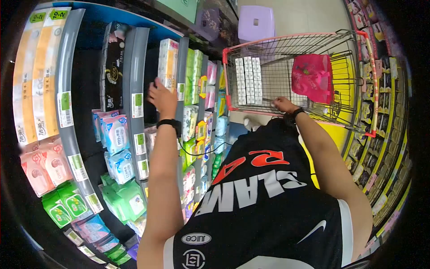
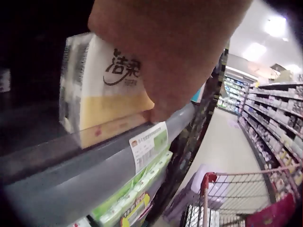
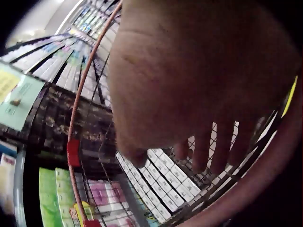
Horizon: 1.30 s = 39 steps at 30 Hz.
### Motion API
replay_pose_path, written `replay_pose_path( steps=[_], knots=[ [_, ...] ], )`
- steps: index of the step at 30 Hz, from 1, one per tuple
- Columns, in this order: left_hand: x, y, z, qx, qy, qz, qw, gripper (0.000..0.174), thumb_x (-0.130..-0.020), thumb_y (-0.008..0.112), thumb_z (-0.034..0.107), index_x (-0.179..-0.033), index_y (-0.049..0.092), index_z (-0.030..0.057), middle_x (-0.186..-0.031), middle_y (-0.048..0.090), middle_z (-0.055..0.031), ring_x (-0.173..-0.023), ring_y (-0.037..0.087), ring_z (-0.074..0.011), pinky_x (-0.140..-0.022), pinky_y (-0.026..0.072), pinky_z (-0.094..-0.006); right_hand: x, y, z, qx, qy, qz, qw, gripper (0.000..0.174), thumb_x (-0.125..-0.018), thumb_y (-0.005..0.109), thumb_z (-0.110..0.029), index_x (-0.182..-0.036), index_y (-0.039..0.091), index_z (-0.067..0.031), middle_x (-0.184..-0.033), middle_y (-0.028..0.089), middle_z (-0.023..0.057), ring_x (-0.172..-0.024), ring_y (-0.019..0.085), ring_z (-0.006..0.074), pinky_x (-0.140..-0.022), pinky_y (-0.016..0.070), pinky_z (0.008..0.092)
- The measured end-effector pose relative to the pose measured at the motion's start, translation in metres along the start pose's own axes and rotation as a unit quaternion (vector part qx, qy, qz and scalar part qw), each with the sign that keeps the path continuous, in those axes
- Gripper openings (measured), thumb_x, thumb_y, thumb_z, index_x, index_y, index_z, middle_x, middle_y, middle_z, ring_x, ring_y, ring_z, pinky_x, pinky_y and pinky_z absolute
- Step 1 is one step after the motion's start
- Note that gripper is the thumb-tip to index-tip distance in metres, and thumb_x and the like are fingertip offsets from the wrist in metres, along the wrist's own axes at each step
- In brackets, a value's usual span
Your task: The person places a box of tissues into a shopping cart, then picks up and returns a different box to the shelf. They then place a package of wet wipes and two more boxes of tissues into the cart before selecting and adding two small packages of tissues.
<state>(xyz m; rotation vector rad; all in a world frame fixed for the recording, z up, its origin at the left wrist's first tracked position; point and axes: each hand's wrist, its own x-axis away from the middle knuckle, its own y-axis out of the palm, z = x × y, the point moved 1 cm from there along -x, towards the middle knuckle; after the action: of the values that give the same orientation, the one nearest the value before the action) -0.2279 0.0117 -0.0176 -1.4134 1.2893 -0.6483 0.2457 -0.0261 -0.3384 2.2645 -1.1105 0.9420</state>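
My left hand (image 1: 163,98) reaches to the shelf, its fingers spread at the near end of a stack of white-and-orange tissue packs (image 1: 168,62). In the left wrist view the hand (image 2: 175,56) covers part of a tissue pack (image 2: 111,90), which stands upright behind the shelf edge. Over the near side of the shopping cart (image 1: 268,42) hangs my right hand (image 1: 285,105), fingers loose and holding nothing. Several rows of small white packs (image 1: 248,80) lie in the cart; in the right wrist view these packs (image 3: 161,179) appear below the fingers.
A pink bag (image 1: 312,76) lies at the cart's other end. Beyond the cart stands a purple stool (image 1: 256,23). Shelves on the left carry wet-wipe packs (image 1: 117,134) and a black package (image 1: 113,67). Another stocked shelf (image 1: 385,98) runs along the right.
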Motion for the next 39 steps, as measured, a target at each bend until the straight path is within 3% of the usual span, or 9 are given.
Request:
replay_pose_path(
  steps=[3, 5, 8, 10, 13, 18, 25, 30, 39],
  knots=[
    [0.024, 0.023, 0.021, -0.061, 0.144, -0.001, 0.988, 0.069, -0.078, 0.071, 0.039, -0.139, 0.051, 0.0148, -0.144, 0.04, -0.0175, -0.134, 0.037, -0.038, -0.107, 0.0294, -0.0568, 0.059, 0.011, -0.063, 0.298, -0.075, -0.05, 0.95, 0.073, -0.08, 0.073, -0.046, -0.131, 0.051, 0.0001, -0.124, 0.06, 0.019, -0.114, 0.057, 0.0331, -0.095, 0.0486, 0.0444],
    [0.051, 0.011, 0.058, 0.029, 0.207, -0.069, 0.976, 0.068, -0.08, 0.07, 0.039, -0.138, 0.05, 0.0094, -0.144, 0.042, -0.019, -0.135, 0.038, -0.0358, -0.109, 0.0273, -0.0558, 0.073, 0.019, -0.075, 0.421, -0.043, -0.072, 0.903, 0.087, -0.072, 0.075, -0.047, -0.141, 0.043, -0.0046, -0.145, 0.046, 0.0208, -0.136, 0.042, 0.038, -0.108, 0.04, 0.0511],
    [0.09, 0.034, 0.102, 0.115, 0.238, -0.224, 0.938, 0.075, -0.078, 0.074, 0.038, -0.139, 0.047, 0.0026, -0.144, 0.04, -0.0213, -0.136, 0.035, -0.0377, -0.111, 0.0269, -0.0554, 0.076, 0.02, -0.067, 0.412, 0.025, -0.037, 0.91, 0.092, -0.071, 0.075, -0.048, -0.146, 0.039, -0.0082, -0.149, 0.042, 0.0201, -0.139, 0.038, 0.0371, -0.11, 0.0377, 0.0543],
    [0.11, 0.074, 0.108, 0.201, 0.178, -0.267, 0.926, 0.082, -0.077, 0.076, 0.037, -0.141, 0.043, -0.0011, -0.148, 0.036, -0.0232, -0.139, 0.03, -0.0398, -0.112, 0.0247, -0.0557, 0.038, 0.02, -0.01, 0.405, -0.046, -0.007, 0.913, 0.086, -0.072, 0.072, -0.042, -0.143, 0.043, -0.0023, -0.139, 0.05, 0.0282, -0.13, 0.045, 0.0453, -0.11, 0.0367, 0.0513],
    [0.115, 0.109, 0.111, 0.13, 0.052, -0.302, 0.943, 0.101, -0.075, 0.078, 0.037, -0.148, 0.024, -0.0071, -0.155, 0.021, -0.0323, -0.146, 0.016, -0.0456, -0.118, 0.0155, -0.0555, 0.065, 0.025, -0.039, 0.409, -0.056, 0.031, 0.91, 0.081, -0.07, 0.073, -0.038, -0.137, 0.048, -0.0014, -0.131, 0.053, 0.0291, -0.123, 0.05, 0.0449, -0.105, 0.0421, 0.0494],
    [0.068, 0.121, 0.106, 0.116, -0.034, -0.145, 0.982, 0.111, -0.074, 0.079, 0.04, -0.151, 0.014, -0.0079, -0.154, 0.021, -0.0338, -0.145, 0.02, -0.0463, -0.118, 0.0202, -0.0529, 0.081, 0.028, -0.038, 0.414, -0.143, 0.141, 0.888, 0.07, -0.067, 0.076, -0.034, -0.124, 0.052, -0.0026, -0.116, 0.058, 0.0225, -0.113, 0.054, 0.0407, -0.094, 0.0476, 0.0485],
    [0.031, 0.181, 0.058, 0.136, -0.207, -0.313, 0.917, 0.109, -0.074, 0.077, 0.04, -0.149, 0.016, -0.0114, -0.153, 0.028, -0.032, -0.142, 0.029, -0.0448, -0.114, 0.0313, -0.0505, 0.084, 0.031, -0.05, 0.42, -0.197, 0.172, 0.869, 0.059, -0.066, 0.076, -0.033, -0.113, 0.058, -0.0018, -0.111, 0.058, 0.0185, -0.113, 0.053, 0.0371, -0.096, 0.0465, 0.0457],
    [0.051, 0.232, 0.032, -0.004, -0.106, -0.269, 0.957, 0.068, -0.083, 0.063, 0.024, -0.135, 0.032, -0.0079, -0.135, 0.047, -0.0344, -0.126, 0.05, -0.0449, -0.104, 0.0428, -0.0488, 0.08, 0.029, -0.048, 0.406, -0.184, 0.142, 0.884, 0.056, -0.064, 0.077, -0.031, -0.11, 0.062, -0.0013, -0.113, 0.058, 0.0199, -0.114, 0.052, 0.0378, -0.096, 0.0464, 0.0453],
    [0.052, 0.189, 0.04, 0.064, -0.094, -0.225, 0.968, 0.068, -0.082, 0.065, 0.015, -0.136, 0.032, -0.0092, -0.137, 0.046, -0.0344, -0.127, 0.048, -0.0467, -0.109, 0.0384, -0.0487, 0.072, 0.026, -0.04, 0.394, -0.164, 0.113, 0.897, 0.057, -0.064, 0.078, -0.032, -0.11, 0.063, -0.0011, -0.116, 0.058, 0.0205, -0.114, 0.052, 0.0394, -0.098, 0.0456, 0.0462]
  ],
)
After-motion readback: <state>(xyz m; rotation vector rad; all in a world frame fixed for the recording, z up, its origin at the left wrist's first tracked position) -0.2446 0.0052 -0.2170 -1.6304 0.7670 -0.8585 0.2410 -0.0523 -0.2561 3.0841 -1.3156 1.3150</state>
